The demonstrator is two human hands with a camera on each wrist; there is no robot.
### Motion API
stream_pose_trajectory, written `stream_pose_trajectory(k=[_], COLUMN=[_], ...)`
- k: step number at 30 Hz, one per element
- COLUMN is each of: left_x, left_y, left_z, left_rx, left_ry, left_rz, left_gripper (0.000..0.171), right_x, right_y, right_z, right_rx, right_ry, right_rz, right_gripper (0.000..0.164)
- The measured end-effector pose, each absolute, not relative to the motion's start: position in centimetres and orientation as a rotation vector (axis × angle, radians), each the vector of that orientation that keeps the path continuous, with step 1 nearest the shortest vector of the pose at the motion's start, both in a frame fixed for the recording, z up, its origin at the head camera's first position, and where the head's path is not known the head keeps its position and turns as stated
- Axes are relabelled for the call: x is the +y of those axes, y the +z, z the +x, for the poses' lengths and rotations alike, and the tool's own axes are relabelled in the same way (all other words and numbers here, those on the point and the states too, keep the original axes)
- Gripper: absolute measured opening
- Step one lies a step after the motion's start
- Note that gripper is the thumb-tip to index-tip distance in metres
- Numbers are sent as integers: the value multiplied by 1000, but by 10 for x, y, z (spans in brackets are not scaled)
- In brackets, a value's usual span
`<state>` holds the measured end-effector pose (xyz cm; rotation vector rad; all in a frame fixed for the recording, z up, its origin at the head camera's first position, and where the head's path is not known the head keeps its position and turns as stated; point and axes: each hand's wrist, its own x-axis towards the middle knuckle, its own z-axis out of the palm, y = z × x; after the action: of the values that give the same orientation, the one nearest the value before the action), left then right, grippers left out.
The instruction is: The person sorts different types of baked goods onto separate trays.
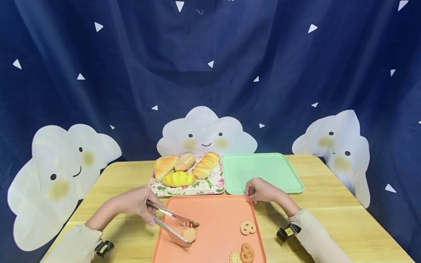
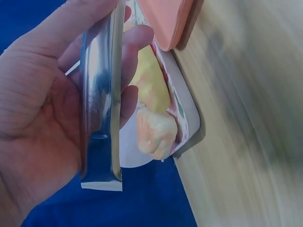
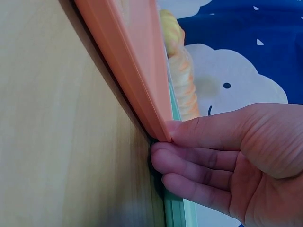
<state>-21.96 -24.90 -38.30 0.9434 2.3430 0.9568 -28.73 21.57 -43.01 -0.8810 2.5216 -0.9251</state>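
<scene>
The coral tray (image 1: 217, 223) lies on the counter (image 1: 335, 219), a rounded rectangle with a smooth floor and a low raised rim; my right hand (image 1: 261, 190) holds its far right corner, thumb on the rim. The tongs (image 1: 173, 215) are shiny metal, gripped in my left hand (image 1: 141, 204), and slant across the tray's left edge, tips over the left part of the tray and arms spread apart. Between those tips sits a small tan cookie (image 1: 189, 235) with a scalloped edge, well inside the tray's left rim. I can't tell whether the tongs pinch it or whether it touches the tray's floor.
</scene>
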Motion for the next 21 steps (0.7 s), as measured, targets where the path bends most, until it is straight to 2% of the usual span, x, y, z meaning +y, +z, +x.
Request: stream_pose_trajectory(k=[21], left_x=[-243], left_y=[-385], left_z=[-224], left_rx=[2504], left_ry=[873], left_rz=[863], left_gripper=[25], right_x=[215], right_y=[-430], right_z=[-285], right_rx=[2528], right_ry=[-925], right_rz=[-887], right_gripper=[10])
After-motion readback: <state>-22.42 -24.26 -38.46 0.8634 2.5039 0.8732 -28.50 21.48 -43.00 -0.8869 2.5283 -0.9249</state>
